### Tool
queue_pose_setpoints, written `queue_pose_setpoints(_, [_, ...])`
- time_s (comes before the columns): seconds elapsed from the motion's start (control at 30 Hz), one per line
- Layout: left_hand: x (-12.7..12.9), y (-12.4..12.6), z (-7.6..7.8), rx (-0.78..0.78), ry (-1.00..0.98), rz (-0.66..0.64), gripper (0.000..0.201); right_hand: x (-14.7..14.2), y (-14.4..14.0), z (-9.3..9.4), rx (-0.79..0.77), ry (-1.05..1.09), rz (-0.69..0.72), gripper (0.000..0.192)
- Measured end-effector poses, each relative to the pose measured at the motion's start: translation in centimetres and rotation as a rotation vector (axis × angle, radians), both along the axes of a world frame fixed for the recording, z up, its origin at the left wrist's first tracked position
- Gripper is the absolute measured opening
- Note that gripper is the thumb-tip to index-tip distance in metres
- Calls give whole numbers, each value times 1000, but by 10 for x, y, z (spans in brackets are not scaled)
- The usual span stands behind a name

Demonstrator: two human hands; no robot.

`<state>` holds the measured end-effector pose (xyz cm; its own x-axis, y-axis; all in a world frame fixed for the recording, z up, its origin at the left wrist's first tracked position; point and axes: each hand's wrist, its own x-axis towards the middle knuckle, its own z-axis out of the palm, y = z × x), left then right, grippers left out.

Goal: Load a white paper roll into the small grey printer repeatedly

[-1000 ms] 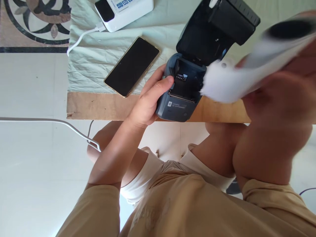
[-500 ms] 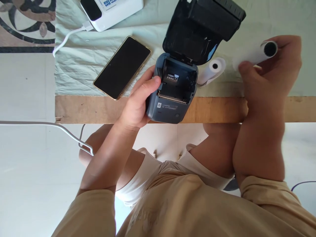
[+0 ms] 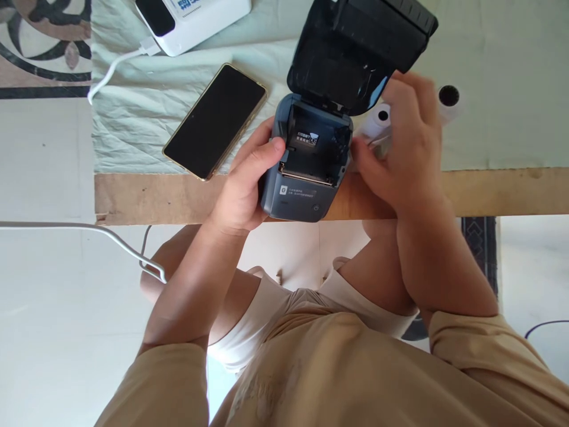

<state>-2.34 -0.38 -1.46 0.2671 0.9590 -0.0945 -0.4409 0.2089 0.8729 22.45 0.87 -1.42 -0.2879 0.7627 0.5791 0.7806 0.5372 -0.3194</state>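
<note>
My left hand [image 3: 249, 172] is closed on a dark label printer [image 3: 296, 201], thumb on its left rim. The printer's black lid [image 3: 351, 53] is flipped up, and the paper bay inside holds no roll. My right hand [image 3: 409, 142] is just right of the printer, thumb and fingers spread around a small white paper roll [image 3: 376, 121]. Whether the fingertips press on that roll is hard to make out. A second white roll with a wide dark core [image 3: 450, 99] stands behind the right hand, partly hidden by it.
A phone [image 3: 216, 121] with a dark screen lies on the green cloth [image 3: 511, 118], left of the printer. Behind it is a white device [image 3: 207, 26] with a white cable [image 3: 111, 71] plugged in. The wooden table edge [image 3: 155, 198] runs along the front.
My right hand has let go of the wide-core roll, leaving it on the cloth, and moved left to the small roll. My left hand and the printer have hardly moved.
</note>
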Motion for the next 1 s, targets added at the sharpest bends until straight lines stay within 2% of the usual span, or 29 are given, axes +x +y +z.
queue_pose_setpoints(0.1, [-1,-1,1,-16,-8,-10,36,0,4,-8,-114,-49,-106,48])
queue_pose_setpoints(0.23, [-4,-1,1,-16,-20,-39,39,13,8,-16,-152,12,-65,35])
queue_pose_setpoints(0.3, [-5,0,-1,-15,-18,-39,40,14,7,-16,-118,101,-29,43])
queue_pose_setpoints(0.37, [-4,1,-2,-12,-17,-35,40,8,3,-11,-72,216,-36,61])
queue_pose_setpoints(0.43, [-3,2,-3,-6,-23,-33,40,-4,-5,0,-117,305,-72,69])
queue_pose_setpoints(0.5, [-2,2,-3,3,-24,-33,40,-18,-14,13,-245,333,-57,62])
queue_pose_setpoints(0.57, [-2,1,-2,14,-20,-41,40,-32,-22,24,-321,351,17,55])
queue_pose_setpoints(0.7, [-3,1,-3,28,-28,-38,37,-47,-30,33,-346,388,114,54])
queue_pose_setpoints(0.8, [-3,3,-9,27,-23,-40,37,-51,-26,27,-292,390,147,50])
queue_pose_setpoints(0.9, [-3,4,-13,29,-49,-36,35,-55,-18,14,-61,385,214,34])
queue_pose_setpoints(1.0, [-4,2,-10,37,-89,-37,33,-56,-9,0,144,370,266,20])
